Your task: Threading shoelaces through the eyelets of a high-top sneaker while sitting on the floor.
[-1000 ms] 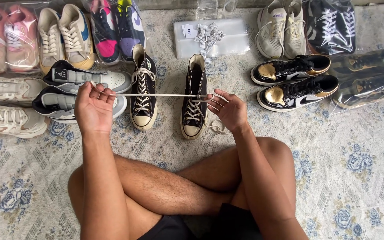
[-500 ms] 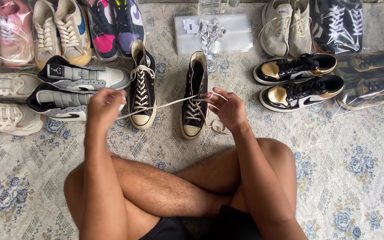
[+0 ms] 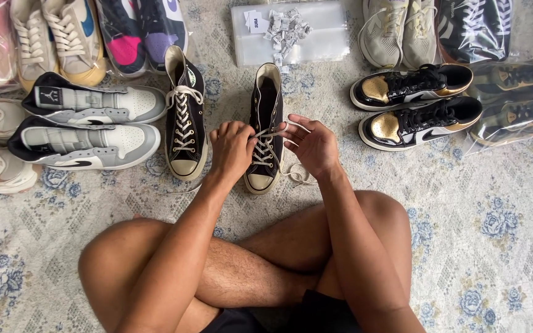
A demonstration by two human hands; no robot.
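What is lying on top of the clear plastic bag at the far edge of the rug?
On the clear plastic bag lies a heap of small white packets and a white tag. Whatever lies under the heap is covered.

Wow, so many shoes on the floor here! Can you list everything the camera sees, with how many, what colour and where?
Black high-top sneakers: 2, black with cream toes and laces, centre; one fully laced, the other between the hands.
Shoelace: 1, cream, at the right high-top, loose end on the rug.
Grey-and-white high-tops: 2, left, lying on their sides.
Black-and-gold sneakers: 2, right.
Bagged shoes: several, top row and far right.
Clear bags stack: 1, with small white packets, top centre.
Rug: 1, pale grey with blue flowers, underneath.
Left hand: on the laces.
Right hand: holding the lace.
Crossed bare legs: bottom.
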